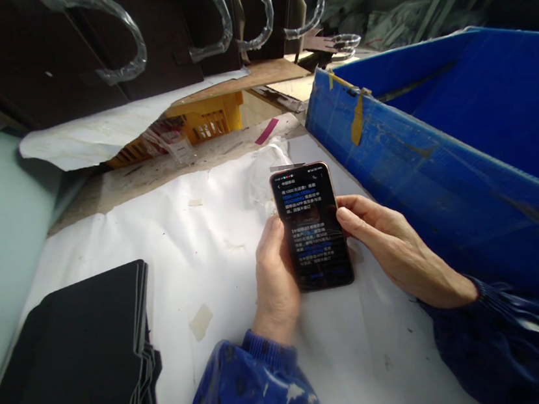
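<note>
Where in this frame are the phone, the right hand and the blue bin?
Phone [313,229]: head view, middle of its screen.
Right hand [398,248]: head view, back of the hand.
Blue bin [396,157]: head view, outer face of its side wall.

Glossy, Matt and Worn Surfaces

Near the centre, the phone [314,249] has a smooth, glossy front, which looks like glass. Between six and seven o'clock, and at four, the blue sleeves [254,394] are of shiny cloth. The black sheets [68,364] at eight are smooth and matt; the white covering [168,254] looks like wrinkled paper. At three, the blue box [390,141] is scuffed, glossy plastic. At eleven, the yellow crate [211,122] is plastic. At twelve, the board [263,73] looks wooden.
</note>
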Motion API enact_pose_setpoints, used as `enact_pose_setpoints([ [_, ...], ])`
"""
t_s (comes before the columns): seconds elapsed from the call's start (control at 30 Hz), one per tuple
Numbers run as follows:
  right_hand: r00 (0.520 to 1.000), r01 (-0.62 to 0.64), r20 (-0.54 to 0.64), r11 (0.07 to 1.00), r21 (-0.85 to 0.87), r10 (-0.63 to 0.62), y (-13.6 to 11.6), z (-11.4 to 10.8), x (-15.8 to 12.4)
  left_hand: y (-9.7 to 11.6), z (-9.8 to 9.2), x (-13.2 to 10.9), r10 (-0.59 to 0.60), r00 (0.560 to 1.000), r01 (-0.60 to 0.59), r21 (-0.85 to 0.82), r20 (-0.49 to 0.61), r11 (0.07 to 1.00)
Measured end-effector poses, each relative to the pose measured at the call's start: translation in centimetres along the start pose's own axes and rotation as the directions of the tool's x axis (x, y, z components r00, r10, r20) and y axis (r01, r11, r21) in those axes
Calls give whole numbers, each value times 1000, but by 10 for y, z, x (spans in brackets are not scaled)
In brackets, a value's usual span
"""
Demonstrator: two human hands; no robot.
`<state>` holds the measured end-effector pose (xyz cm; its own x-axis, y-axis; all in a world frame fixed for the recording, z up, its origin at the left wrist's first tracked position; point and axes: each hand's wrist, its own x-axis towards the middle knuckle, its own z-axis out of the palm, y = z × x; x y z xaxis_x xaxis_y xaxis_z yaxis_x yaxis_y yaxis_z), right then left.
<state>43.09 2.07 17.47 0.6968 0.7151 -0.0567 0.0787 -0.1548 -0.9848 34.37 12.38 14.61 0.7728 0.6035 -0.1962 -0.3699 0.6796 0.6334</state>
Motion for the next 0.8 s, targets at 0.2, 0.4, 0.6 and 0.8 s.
enact_pose_setpoints([
  [0.2, 1000, 1, 3, 1000, 7, -1, 0, 0, 0, 1, 1, -1, -14, 1000, 15, -8, 15, 1000],
  [0.4, 1000, 13, -2, 1000, -10, -13, 1, 0, 1, -2, -2, 1, 5, 1000, -5, -22, 12, 1000],
  [0.6, 1000, 25, -5, 999, 24, -25, 4, 0, 2, -3, -6, 3, 50, 997, -48, 44, -52, 998],
  [0.8, 1000, 9, 16, 997, 82, -11, 2, 1, 1, -3, -7, 4, 68, 997, -65, 65, -43, 996],
])
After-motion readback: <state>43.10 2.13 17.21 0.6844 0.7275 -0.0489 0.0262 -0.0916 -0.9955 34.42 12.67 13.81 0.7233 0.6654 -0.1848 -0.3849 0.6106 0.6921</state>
